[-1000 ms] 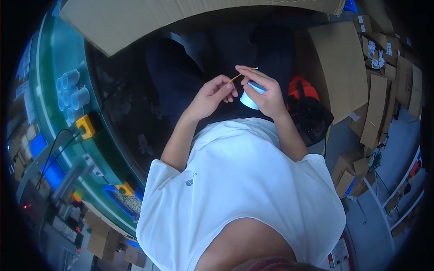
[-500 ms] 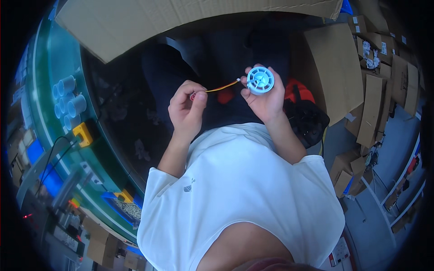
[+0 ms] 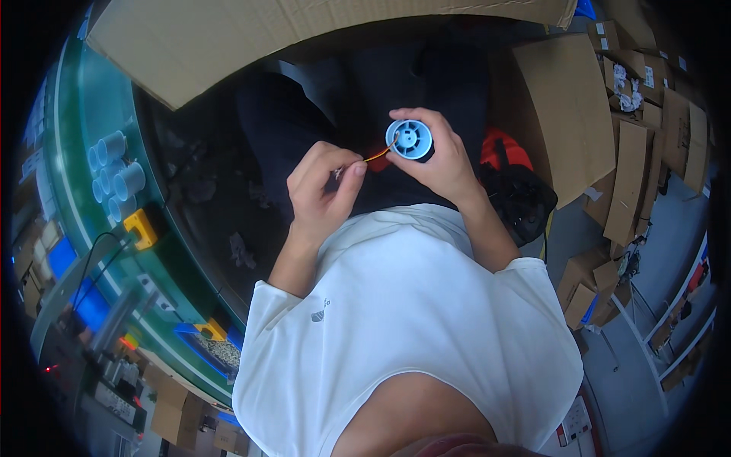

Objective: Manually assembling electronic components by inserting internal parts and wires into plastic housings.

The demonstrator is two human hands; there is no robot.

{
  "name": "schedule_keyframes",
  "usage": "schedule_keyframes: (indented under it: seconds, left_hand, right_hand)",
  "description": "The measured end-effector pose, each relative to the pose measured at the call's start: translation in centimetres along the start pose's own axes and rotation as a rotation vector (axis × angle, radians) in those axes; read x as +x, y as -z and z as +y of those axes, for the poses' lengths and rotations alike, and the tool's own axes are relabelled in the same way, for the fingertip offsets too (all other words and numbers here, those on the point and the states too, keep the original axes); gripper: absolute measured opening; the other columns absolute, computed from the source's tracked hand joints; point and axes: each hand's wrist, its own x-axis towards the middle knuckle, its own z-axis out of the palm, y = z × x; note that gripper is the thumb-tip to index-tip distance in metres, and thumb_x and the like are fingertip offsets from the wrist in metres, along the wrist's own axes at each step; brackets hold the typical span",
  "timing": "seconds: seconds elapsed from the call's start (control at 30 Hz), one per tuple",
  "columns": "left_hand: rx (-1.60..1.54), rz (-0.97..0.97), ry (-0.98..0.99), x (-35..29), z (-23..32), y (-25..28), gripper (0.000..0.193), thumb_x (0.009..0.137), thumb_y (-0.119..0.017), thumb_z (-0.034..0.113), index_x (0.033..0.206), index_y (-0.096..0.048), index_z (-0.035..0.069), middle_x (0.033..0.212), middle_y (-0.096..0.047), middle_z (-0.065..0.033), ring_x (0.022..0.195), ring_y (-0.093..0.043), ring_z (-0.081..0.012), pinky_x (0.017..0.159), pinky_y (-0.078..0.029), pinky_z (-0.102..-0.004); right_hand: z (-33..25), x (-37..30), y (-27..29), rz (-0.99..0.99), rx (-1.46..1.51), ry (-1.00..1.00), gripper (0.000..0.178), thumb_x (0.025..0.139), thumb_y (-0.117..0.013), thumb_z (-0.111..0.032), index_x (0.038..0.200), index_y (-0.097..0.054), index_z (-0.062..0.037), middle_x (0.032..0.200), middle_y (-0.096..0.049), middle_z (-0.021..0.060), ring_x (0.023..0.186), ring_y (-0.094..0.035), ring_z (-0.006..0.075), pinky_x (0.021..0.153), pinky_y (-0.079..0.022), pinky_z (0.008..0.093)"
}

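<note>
My right hand [image 3: 448, 156] is wrapped round a light blue cylindrical fan housing [image 3: 411, 141], its spoked end facing up. Thin orange and dark wires [image 3: 378, 154] run out of the housing's open end toward my left. Thumb and forefinger of my left hand [image 3: 324, 179] pinch these wires; a small pale piece at their end shows beside the fingers, too small to make out. Both hands are held in front of my body, above my lap.
Several light blue cylinders [image 3: 128, 181] stand in a group on the green conveyor [image 3: 84, 99] at the left, near a yellow bracket [image 3: 140, 228]. A large cardboard flap [image 3: 304, 30] spans the far side. Another cardboard panel [image 3: 567, 114] and stacked cartons [image 3: 632, 179] are at the right.
My right hand has turned the housing so another spoked face shows, and shifted it slightly left. My left hand has moved a little right, its fingers now closer to the housing.
</note>
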Motion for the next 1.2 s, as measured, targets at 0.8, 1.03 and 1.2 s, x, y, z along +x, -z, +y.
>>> schedule_keyframes:
  seconds: [0.8,1.03,1.2]
  left_hand:
    - [0.216,-0.272,0.166,0.3,0.3,-0.4,0.006,0.088,-0.074,0.005,0.090,-0.068,0.001,0.077,-0.061,-0.0066,0.060,-0.056,-0.0148,0.053,-0.041,-0.0263]
    - [0.300,-0.352,0.152,0.5,0.4,-0.8,0.014,0.089,-0.074,0.006,0.101,-0.071,0.000,0.083,-0.062,-0.0076,0.069,-0.060,-0.0217,0.059,-0.047,-0.0305]
    - [0.397,-0.405,0.224,0.3,0.9,-1.0,0.019,0.086,-0.076,0.015,0.101,-0.074,0.003,0.084,-0.063,-0.0110,0.077,-0.065,-0.0239,0.068,-0.053,-0.0339]
  right_hand:
    - [-0.3,-0.1,-0.7,-0.185,-0.214,0.177,0.050,0.076,-0.085,-0.008,0.120,-0.060,-0.0040,0.122,-0.068,0.0110,0.116,-0.063,0.0314,0.096,-0.054,0.0399]
    - [0.2,-0.1,-0.9,-0.202,-0.296,0.221,0.053,0.076,-0.084,-0.007,0.123,-0.059,-0.0030,0.121,-0.068,0.0125,0.115,-0.064,0.0330,0.096,-0.055,0.0401]
    - [0.1,-0.4,-0.9,-0.221,-0.327,0.157,0.054,0.077,-0.082,-0.007,0.125,-0.059,-0.0026,0.120,-0.068,0.0138,0.115,-0.063,0.0339,0.096,-0.054,0.0406]
